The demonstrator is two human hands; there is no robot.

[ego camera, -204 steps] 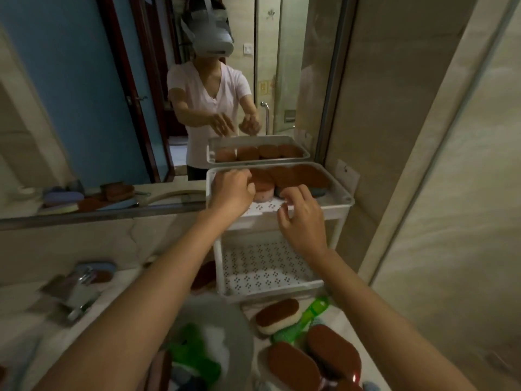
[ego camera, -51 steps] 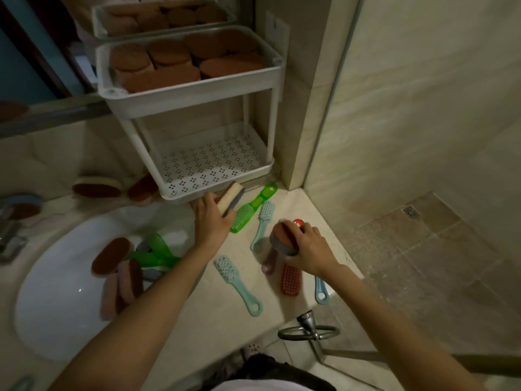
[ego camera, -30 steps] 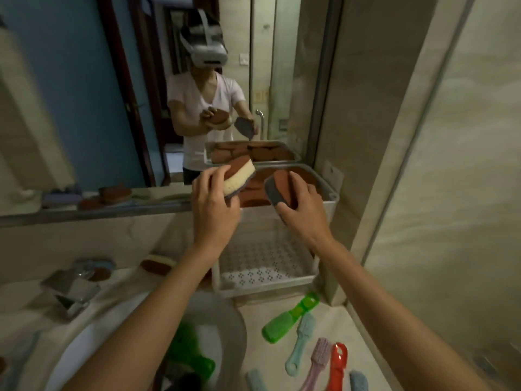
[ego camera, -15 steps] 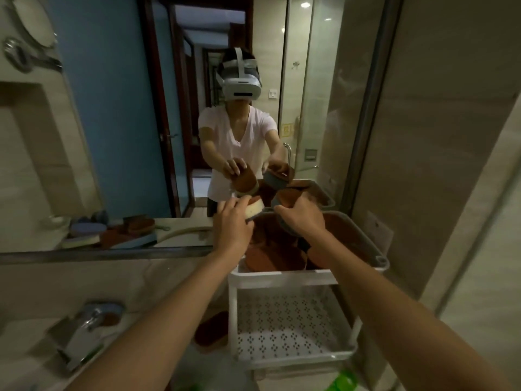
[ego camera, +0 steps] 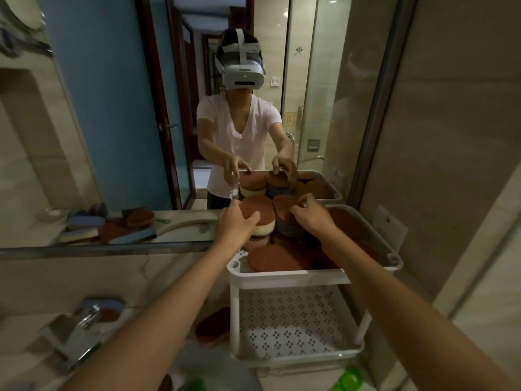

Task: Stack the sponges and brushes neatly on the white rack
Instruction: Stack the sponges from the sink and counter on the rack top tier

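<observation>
The white rack (ego camera: pixel 287 273) stands against the mirror, and its top tier holds several brown-topped sponges. My left hand (ego camera: pixel 235 225) grips a cream sponge with a brown top (ego camera: pixel 260 211) that sits on other sponges at the back of the tier. My right hand (ego camera: pixel 310 217) curls over a grey sponge with a brown top (ego camera: pixel 283 207) right beside it, also set on the pile. A flat brown sponge (ego camera: pixel 270 259) lies at the tier's front. The perforated lower tier (ego camera: pixel 293 320) holds nothing.
A chrome faucet (ego camera: pixel 76 331) stands at the lower left with a blue sponge (ego camera: pixel 105 304) behind it. Another brown sponge (ego camera: pixel 214 324) lies on the counter left of the rack. A green brush (ego camera: pixel 346 379) shows at the bottom edge. The tiled wall is close on the right.
Both hands have lowered their sponges from above the rack onto the pile in the top tier, side by side. The view has tilted down a little.
</observation>
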